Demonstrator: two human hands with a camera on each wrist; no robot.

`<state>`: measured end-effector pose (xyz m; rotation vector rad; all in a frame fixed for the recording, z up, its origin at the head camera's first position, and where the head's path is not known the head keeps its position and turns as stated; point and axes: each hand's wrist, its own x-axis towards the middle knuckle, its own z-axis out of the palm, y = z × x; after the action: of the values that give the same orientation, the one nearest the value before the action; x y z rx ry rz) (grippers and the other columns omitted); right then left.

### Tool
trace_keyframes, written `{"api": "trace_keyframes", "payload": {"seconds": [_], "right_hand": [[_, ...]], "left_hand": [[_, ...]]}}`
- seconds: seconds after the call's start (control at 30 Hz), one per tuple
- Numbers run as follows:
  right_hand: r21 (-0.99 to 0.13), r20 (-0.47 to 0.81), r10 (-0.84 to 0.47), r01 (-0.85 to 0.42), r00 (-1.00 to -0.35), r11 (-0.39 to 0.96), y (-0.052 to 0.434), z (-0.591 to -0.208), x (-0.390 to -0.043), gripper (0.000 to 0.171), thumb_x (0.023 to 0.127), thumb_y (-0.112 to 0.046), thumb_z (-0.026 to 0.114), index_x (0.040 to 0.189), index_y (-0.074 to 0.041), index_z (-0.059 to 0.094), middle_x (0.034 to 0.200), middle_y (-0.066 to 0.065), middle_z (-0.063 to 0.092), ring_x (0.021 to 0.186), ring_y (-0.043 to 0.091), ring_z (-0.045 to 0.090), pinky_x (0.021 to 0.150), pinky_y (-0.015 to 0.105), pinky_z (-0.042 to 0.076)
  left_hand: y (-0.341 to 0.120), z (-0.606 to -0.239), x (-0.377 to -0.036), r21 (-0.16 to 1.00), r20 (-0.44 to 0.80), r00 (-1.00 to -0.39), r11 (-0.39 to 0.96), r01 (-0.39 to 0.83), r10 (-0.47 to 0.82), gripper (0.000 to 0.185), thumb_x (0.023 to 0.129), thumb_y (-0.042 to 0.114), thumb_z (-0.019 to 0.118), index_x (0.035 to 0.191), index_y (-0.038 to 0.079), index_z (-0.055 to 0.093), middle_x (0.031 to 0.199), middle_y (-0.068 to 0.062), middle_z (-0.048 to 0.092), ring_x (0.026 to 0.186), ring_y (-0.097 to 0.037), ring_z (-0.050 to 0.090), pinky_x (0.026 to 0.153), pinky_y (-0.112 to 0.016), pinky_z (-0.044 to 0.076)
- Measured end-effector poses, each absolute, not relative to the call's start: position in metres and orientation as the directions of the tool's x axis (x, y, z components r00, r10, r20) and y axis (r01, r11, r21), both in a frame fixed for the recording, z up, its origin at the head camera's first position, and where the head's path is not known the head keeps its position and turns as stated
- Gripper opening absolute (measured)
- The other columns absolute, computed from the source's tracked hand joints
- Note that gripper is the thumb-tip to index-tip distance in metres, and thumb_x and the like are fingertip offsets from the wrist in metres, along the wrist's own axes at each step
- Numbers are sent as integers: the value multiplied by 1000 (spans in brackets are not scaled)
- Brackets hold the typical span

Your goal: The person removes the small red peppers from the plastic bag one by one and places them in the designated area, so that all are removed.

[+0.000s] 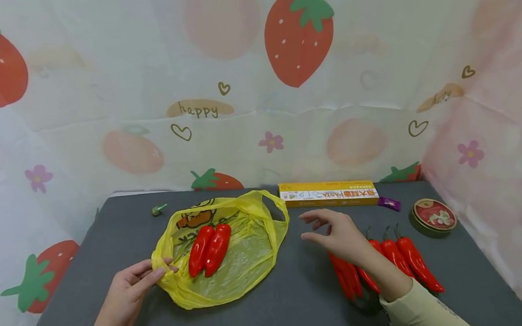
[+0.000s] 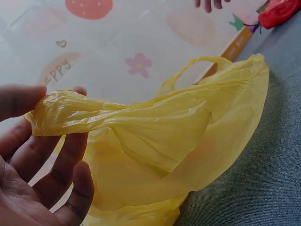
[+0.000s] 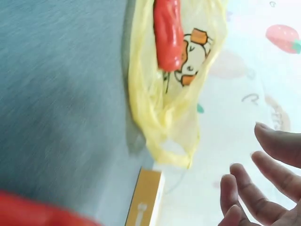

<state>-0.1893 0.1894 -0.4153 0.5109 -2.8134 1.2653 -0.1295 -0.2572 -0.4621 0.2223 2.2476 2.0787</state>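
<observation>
My left hand (image 1: 127,295) pinches the left rim of a yellow plastic bag (image 1: 254,270) between thumb and fingers; the left wrist view shows the gathered film (image 2: 70,113) in that grip. Two shiny red peppers (image 1: 218,249) lie side by side inside the spread bag. To the bag's right, my right hand (image 1: 339,235) hovers with fingers loosely bent and nothing held. Below and behind its forearm, several long red peppers (image 1: 419,264) with stems lie in a row, partly hidden by the arm. In the right wrist view, the fingers (image 3: 258,200) stand apart from the bag.
A yellow pasta box (image 1: 329,194) lies along the back edge, with a small purple packet (image 1: 389,203) at its right end. A round tin (image 1: 433,217) stands at far right. A small green item (image 1: 158,210) lies at back left. Printed cloth walls surround the dark table.
</observation>
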Motion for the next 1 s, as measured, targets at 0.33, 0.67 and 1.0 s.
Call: {"api": "trace_keyframes", "payload": {"seconds": [0.33, 0.67, 1.0], "right_hand": [[-802, 84, -331, -261, -940, 538, 146, -407, -212, 39, 89, -24, 79, 127, -22, 69, 120, -1, 70, 100, 17, 67, 81, 36, 56], [-838, 60, -412, -270, -909, 473, 109, -414, -235, 39, 91, -23, 76, 129, -17, 68, 124, 10, 69, 104, 25, 68, 84, 37, 57], [-880, -24, -461, -201, -887, 431, 63, -429, -254, 43, 92, -28, 76, 132, -14, 67, 130, 14, 66, 113, 31, 65, 91, 40, 57]], "left_hand": [[-257, -462, -130, 995, 66, -985, 59, 76, 157, 40, 106, 13, 53, 125, -22, 53, 110, 7, 75, 105, -4, 68, 88, -20, 54], [-257, -460, -131, 994, 51, -985, 84, 65, 163, 41, 106, 15, 53, 126, -21, 53, 112, 5, 75, 109, -4, 67, 91, -18, 52], [-259, -462, -129, 996, 58, -987, 57, 67, 151, 40, 105, 12, 54, 125, -22, 53, 109, 6, 76, 101, -6, 71, 88, -19, 54]]}}
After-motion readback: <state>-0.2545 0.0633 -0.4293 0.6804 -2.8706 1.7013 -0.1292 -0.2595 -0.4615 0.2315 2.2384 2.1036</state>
